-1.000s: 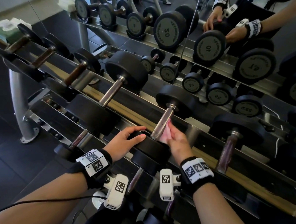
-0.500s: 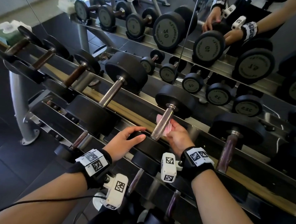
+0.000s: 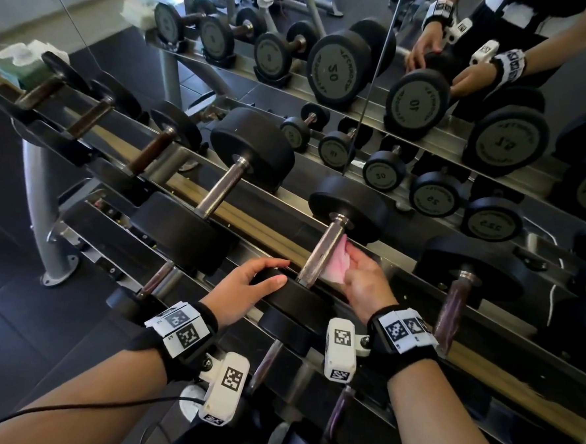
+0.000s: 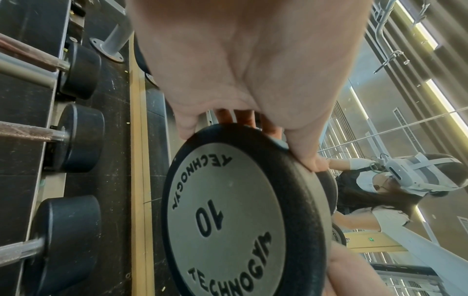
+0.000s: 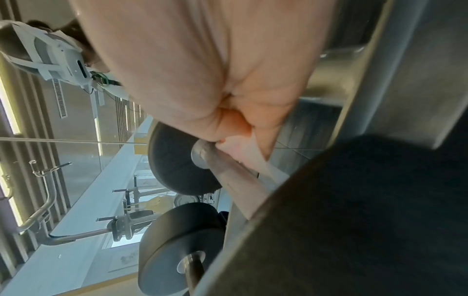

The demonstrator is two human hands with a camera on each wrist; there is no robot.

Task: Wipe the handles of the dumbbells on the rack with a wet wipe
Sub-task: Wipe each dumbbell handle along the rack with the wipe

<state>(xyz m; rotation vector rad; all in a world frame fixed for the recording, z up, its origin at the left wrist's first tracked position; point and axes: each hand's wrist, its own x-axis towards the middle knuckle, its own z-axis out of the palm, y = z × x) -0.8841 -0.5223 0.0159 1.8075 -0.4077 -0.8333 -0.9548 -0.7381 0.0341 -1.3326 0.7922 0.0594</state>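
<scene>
A black dumbbell marked 10 lies on the upper rack tier, its knurled steel handle (image 3: pixel 321 252) running away from me. My left hand (image 3: pixel 283 272) rests flat on its near weight head (image 3: pixel 300 297), fingers over the rim, thumb along the edge; the left wrist view shows that hand (image 4: pixel 273 132) on the grey "10" plate (image 4: pixel 228 220). My right hand (image 3: pixel 350 268) pinches a pink-white wet wipe (image 3: pixel 337 264) against the handle's right side, about midway along. In the right wrist view the fingers (image 5: pixel 235 130) press the wipe (image 5: pixel 253 156) onto the bar (image 5: pixel 215 160).
More dumbbells lie on the rack (image 3: pixel 257 226): a bigger one to the left (image 3: pixel 221 190), one with a purplish handle to the right (image 3: pixel 453 302), others on the lower tier (image 3: pixel 266 361). A mirror (image 3: pixel 412 92) behind reflects them. A green wipe pack (image 3: pixel 16 64) sits at the far left.
My right hand slid the wipe up the handle toward the far head, then back down to mid-handle. The left hand stayed on the near weight head.
</scene>
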